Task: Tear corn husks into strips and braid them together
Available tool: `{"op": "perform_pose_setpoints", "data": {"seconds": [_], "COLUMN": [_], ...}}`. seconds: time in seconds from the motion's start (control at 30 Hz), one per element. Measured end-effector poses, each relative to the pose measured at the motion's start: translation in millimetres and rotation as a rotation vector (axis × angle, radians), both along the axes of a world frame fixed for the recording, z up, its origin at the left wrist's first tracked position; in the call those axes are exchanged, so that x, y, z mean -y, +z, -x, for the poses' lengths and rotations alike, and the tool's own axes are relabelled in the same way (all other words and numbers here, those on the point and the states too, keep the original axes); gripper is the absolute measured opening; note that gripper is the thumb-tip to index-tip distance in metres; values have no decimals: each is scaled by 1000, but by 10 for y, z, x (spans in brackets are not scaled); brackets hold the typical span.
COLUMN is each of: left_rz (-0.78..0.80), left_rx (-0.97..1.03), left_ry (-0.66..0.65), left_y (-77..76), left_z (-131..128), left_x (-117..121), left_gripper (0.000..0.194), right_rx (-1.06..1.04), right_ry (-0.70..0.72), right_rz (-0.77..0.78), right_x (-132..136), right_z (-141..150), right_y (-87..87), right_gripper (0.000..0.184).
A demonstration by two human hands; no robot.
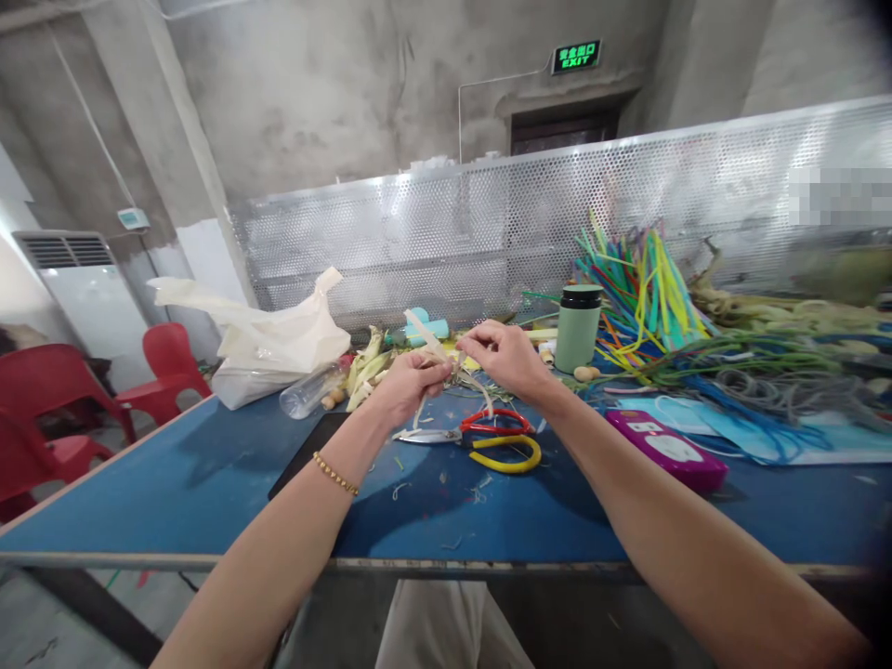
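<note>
Above the blue table, my left hand pinches a pale, flat strip that looks like corn husk; one end sticks up and other ends hang down. My right hand is beside it, thumb and fingertips closed on the same pale fibres. The exact grip of the right fingertips is too small to make out fully. Below both hands lie scissors with one red and one yellow handle, blades pointing left. A dark flat tablet-like object is partly hidden behind my left forearm.
On the table stand a white plastic bag, a clear bottle on its side and a green jar. Toward the right are a purple box, colourful strips, tangled cords and face masks. Red chairs stand left.
</note>
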State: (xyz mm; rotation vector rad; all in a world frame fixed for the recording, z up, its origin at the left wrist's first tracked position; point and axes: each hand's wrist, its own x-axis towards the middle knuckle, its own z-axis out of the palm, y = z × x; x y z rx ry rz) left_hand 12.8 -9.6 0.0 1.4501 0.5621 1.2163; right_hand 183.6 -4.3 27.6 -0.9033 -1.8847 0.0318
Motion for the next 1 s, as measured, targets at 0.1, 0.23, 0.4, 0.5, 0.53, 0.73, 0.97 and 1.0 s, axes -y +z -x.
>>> {"op": "perform_pose_setpoints", "data": {"seconds": [0.1, 0.23, 0.4, 0.5, 0.53, 0.73, 0.97, 1.0], "left_rz": [5, 0, -27, -32, -35, -141, -140, -138], "left_rx": [29, 69, 78, 33, 19, -47, -48, -44], "left_ry": [27, 54, 94, 157, 196, 330, 330, 326], "left_y": [-3, 0, 25, 51, 58, 57, 52, 56], "left_z": [-2, 12, 16, -1, -7, -22, -31, -31], "left_x": [-2, -19, -22, 11, 22, 26, 22, 26], "left_gripper": [27, 27, 31, 50, 60, 77, 68, 67], "right_rx": [60, 78, 22, 98, 120, 124, 108, 102], "right_ry": [71, 151, 237, 236, 234, 207, 188, 183], "right_rz": [63, 222, 217, 159, 138, 92, 98, 98], "right_x": [39, 39, 37, 31, 28, 22, 17, 19], "right_z": [23, 22, 27, 25, 24, 42, 55, 56], "right_y": [4, -28, -53, -51, -51, -70, -89, -88], "right_gripper": [20, 19, 20, 17, 16, 14, 11, 11]}}
